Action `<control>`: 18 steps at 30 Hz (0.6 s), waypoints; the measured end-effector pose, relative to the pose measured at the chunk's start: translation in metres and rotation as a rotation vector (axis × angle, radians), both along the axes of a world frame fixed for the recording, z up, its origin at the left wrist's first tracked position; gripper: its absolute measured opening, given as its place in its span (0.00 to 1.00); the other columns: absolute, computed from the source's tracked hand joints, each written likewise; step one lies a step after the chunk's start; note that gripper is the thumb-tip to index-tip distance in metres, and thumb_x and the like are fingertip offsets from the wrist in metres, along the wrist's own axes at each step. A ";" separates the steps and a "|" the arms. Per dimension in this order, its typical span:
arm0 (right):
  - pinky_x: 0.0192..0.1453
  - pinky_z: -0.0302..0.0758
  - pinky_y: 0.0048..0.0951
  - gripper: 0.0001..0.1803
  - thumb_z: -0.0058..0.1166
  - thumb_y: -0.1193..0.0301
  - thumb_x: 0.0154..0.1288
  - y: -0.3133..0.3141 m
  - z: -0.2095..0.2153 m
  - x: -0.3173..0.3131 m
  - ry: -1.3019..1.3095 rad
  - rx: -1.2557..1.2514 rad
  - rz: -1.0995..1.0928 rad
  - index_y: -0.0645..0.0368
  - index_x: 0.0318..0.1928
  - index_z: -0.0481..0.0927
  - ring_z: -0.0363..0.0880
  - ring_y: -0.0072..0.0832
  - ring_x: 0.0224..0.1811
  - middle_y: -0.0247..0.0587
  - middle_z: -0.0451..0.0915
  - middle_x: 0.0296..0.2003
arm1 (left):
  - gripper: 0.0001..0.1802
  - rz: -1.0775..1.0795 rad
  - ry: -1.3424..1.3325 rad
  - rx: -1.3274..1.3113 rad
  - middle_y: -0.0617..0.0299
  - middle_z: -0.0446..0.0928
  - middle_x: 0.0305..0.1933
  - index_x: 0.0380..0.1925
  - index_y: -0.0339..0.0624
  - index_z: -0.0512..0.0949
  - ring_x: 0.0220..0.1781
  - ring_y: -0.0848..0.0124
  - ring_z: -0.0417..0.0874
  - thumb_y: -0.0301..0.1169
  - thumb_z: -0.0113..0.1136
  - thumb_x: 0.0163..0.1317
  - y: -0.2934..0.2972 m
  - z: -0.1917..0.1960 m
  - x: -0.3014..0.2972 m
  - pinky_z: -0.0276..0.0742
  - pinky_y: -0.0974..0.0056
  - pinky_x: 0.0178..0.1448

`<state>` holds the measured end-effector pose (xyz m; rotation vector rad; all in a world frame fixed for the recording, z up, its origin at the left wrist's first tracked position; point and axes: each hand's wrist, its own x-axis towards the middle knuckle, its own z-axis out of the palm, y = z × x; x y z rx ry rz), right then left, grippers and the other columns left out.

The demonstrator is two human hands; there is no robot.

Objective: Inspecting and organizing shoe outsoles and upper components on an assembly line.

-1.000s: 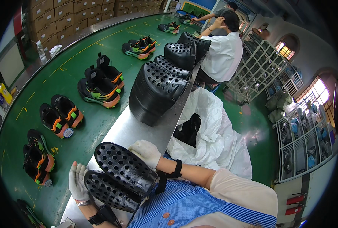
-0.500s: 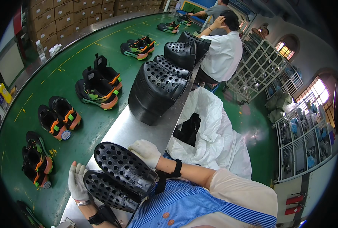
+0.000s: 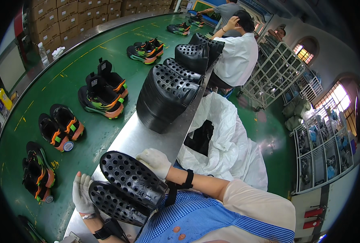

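Observation:
Two side-by-side stacks of black perforated plastic shoe inserts, the longer one (image 3: pixel 129 172) and the lower one (image 3: pixel 115 204), lean against my blue checked apron at the metal ledge. My left hand (image 3: pixel 83 194), in a white glove with bare fingertips, stands beside the lower stack, its fingers stretched out and close together. On the far side, my right hand (image 3: pixel 155 163), also gloved, is curled closed against the edge of the longer stack. What lies inside its fingers is hidden. Further up the ledge stands a taller pile of the same inserts (image 3: pixel 164 99).
Pairs of black, orange and green sneakers (image 3: pixel 101 95) stand along the green belt (image 3: pixel 107 133). Another insert pile (image 3: pixel 192 56) sits near a seated person in white (image 3: pixel 240 58). Right of the metal ledge (image 3: pixel 129 137) is a white sack (image 3: pixel 232 150) with black contents. Wire racks (image 3: pixel 321 146) stand beyond.
The sneakers on the belt have shifted slightly toward the lower left. The far person in grey has changed posture a little. Both my hands and the inserts stay where they were.

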<state>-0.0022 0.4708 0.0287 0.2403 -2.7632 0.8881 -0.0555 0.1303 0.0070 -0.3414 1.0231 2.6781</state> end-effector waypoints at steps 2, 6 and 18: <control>0.46 0.76 0.47 0.10 0.50 0.68 0.67 0.001 0.000 -0.001 -0.028 0.007 0.001 0.55 0.39 0.83 0.80 0.47 0.40 0.48 0.82 0.34 | 0.25 -0.001 0.009 -0.009 0.51 0.81 0.56 0.68 0.33 0.67 0.56 0.62 0.84 0.37 0.44 0.79 0.001 -0.001 0.000 0.83 0.57 0.64; 0.46 0.76 0.47 0.10 0.49 0.68 0.67 0.003 0.001 -0.001 -0.006 0.002 0.004 0.55 0.39 0.83 0.81 0.47 0.40 0.48 0.81 0.33 | 0.25 -0.005 0.023 0.006 0.50 0.80 0.56 0.68 0.32 0.67 0.57 0.61 0.84 0.37 0.44 0.79 0.004 -0.003 -0.002 0.83 0.57 0.64; 0.46 0.76 0.46 0.09 0.50 0.69 0.66 0.013 -0.002 -0.005 0.023 0.001 0.002 0.55 0.39 0.83 0.80 0.47 0.40 0.47 0.81 0.33 | 0.25 -0.004 0.030 -0.010 0.49 0.79 0.58 0.68 0.32 0.66 0.58 0.61 0.83 0.37 0.44 0.79 0.011 -0.008 -0.006 0.82 0.56 0.65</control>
